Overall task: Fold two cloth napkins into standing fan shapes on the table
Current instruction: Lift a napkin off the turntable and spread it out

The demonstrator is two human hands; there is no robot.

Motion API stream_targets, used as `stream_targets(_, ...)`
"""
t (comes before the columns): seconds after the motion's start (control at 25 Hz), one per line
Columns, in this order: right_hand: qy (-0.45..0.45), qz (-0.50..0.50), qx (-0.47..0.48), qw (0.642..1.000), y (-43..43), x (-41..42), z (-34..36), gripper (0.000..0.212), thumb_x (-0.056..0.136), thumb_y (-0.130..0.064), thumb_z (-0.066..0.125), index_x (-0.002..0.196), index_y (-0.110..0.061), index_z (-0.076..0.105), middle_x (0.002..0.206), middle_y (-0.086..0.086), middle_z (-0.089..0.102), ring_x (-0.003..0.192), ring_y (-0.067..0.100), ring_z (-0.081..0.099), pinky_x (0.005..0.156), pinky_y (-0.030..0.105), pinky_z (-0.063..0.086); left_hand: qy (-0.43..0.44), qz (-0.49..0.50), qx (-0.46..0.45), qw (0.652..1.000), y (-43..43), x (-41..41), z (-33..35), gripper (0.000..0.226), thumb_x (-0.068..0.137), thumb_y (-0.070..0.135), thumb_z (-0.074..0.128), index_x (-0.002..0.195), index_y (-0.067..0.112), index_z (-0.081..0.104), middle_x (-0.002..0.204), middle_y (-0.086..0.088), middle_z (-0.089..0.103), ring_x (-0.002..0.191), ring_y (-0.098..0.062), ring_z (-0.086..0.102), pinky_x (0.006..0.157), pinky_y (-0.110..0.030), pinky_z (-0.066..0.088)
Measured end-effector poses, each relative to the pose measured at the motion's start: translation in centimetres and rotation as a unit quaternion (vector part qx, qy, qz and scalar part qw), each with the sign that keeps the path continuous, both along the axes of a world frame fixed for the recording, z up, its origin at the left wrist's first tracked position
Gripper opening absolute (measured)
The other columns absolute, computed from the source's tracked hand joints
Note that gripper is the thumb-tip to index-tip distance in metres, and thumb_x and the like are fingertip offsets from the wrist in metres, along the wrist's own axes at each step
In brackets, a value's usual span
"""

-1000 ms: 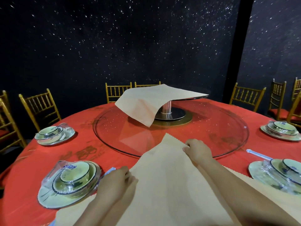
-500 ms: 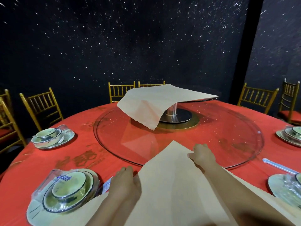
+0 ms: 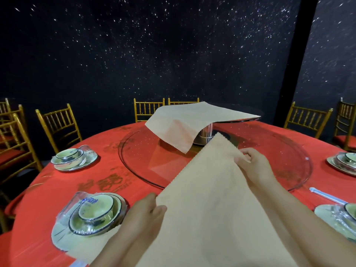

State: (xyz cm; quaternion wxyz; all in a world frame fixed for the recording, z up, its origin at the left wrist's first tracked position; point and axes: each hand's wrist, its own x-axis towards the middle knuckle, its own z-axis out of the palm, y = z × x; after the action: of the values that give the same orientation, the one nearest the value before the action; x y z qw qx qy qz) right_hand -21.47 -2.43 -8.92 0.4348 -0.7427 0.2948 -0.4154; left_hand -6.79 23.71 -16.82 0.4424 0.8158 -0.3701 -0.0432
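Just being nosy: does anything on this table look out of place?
Yes: a spare napkin is draped over the raised centre stand, one corner dangling over the glass turntable, not laid flat.

Blue print on the wrapped bowl set (image 3: 94,212) is unreadable.

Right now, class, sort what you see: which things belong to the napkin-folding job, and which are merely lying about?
Part of the job:
near napkin, gripped by left hand and right hand
second napkin, draped further back

Just lying about:
wrapped dish sets
glass turntable
gold chairs
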Motion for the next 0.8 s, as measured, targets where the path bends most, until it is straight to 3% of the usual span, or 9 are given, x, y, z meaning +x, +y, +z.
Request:
stream_targets(0.12, -0.037, -0.013, -0.049, 0.998, 1.7, -2.5, 3.1, 0.016, 0.081, -0.009, 0.063, 0.076, -0.023, 0.063, 0.079, -0.008, 0.064, 0.082, 0.022, 0.059, 0.075, 0.036, 0.045, -0.006, -0.006, -0.007, 1.000, 2.3, 0.4, 0.7, 0.031, 0.083, 0.033, 0.051, 0.068, 0.012, 0.033, 0.059, 0.010, 0.032, 0.062, -0.013, 0.030, 0.060, -0.040, 0.033)
stream_targets(0.24, -0.065, -0.021, -0.054, 0.996, 3.3, -4.6, 4.8, 0.009, 0.080, -0.014, 0.063, 0.076, -0.022, 0.065, 0.083, -0.002, 0.068, 0.086, 0.029, 0.064, 0.081, 0.046, 0.050, -0.088, -0.013, -0.003, 0.996, 3.8, -1.0, 2.7, 0.028, 0.091, 0.035, 0.043, 0.066, 0.026, 0.036, 0.055, 0.013, 0.046, 0.057, -0.013, 0.037, 0.062, -0.040, 0.038)
stream_targets(0.32, -0.082, -0.024, -0.042, 0.995, 5.0, -6.2, 5.4, 0.006, 0.081, -0.018, 0.061, 0.079, -0.022, 0.065, 0.085, 0.001, 0.069, 0.082, 0.024, 0.066, 0.080, 0.047, 0.053, -0.123, -0.001, -0.031, 0.992, 4.8, -2.6, 4.3, 0.022, 0.086, 0.040, 0.039, 0.065, 0.035, 0.037, 0.059, 0.016, 0.050, 0.056, -0.013, 0.039, 0.060, -0.038, 0.039)
stream_targets(0.44, -0.090, -0.012, -0.056, 0.994, 7.8, -9.0, 7.3, 0.011, 0.087, -0.010, 0.056, 0.081, -0.017, 0.062, 0.076, -0.001, 0.060, 0.058, -0.003, 0.056, 0.056, 0.010, 0.047, -0.181, -0.030, -0.052, 0.982, 6.6, -4.6, 7.0, 0.017, 0.082, 0.043, 0.042, 0.067, 0.036, 0.041, 0.065, 0.019, 0.053, 0.057, -0.008, 0.041, 0.055, -0.021, 0.033)
stream_targets(0.52, -0.092, -0.024, -0.081, 0.992, 9.4, -10.7, 9.7, 0.007, 0.088, -0.005, 0.055, 0.091, -0.006, 0.061, 0.073, 0.001, 0.055, 0.050, -0.004, 0.054, 0.044, 0.001, 0.038, -0.209, -0.040, -0.089, 0.973, 7.9, -5.7, 9.7, 0.027, 0.084, 0.041, 0.048, 0.069, 0.018, 0.044, 0.064, 0.010, 0.049, 0.058, -0.007, 0.038, 0.053, -0.019, 0.030)
stream_targets(0.68, -0.060, -0.012, -0.109, 0.992, 9.9, -10.8, 13.3, 0.005, 0.087, -0.006, 0.057, 0.091, -0.007, 0.061, 0.075, 0.001, 0.058, 0.062, 0.007, 0.054, 0.052, 0.015, 0.050, -0.126, -0.037, -0.091, 0.987, 10.4, -5.3, 13.1, 0.027, 0.091, 0.023, 0.054, 0.067, 0.009, 0.050, 0.052, 0.007, 0.039, 0.049, -0.006, 0.033, 0.046, -0.021, 0.027)
stream_targets(0.72, -0.031, -0.015, -0.113, 0.993, 9.5, -9.8, 12.9, 0.004, 0.086, -0.006, 0.058, 0.089, -0.005, 0.061, 0.077, 0.006, 0.060, 0.064, 0.013, 0.054, 0.051, 0.020, 0.048, -0.102, -0.034, -0.069, 0.992, 10.7, -4.9, 12.7, 0.026, 0.091, 0.023, 0.054, 0.068, 0.011, 0.050, 0.053, 0.007, 0.040, 0.050, -0.009, 0.035, 0.047, -0.022, 0.030)
stream_targets(0.8, 0.066, -0.029, -0.146, 0.987, 8.4, -6.8, 9.8, 0.006, 0.084, -0.008, 0.060, 0.081, -0.004, 0.062, 0.080, 0.012, 0.062, 0.071, 0.021, 0.053, 0.055, 0.028, 0.040, -0.143, 0.007, 0.014, 0.990, 10.7, -3.9, 9.7, 0.025, 0.090, 0.025, 0.052, 0.068, 0.014, 0.049, 0.054, 0.006, 0.042, 0.052, -0.011, 0.038, 0.049, -0.020, 0.034)
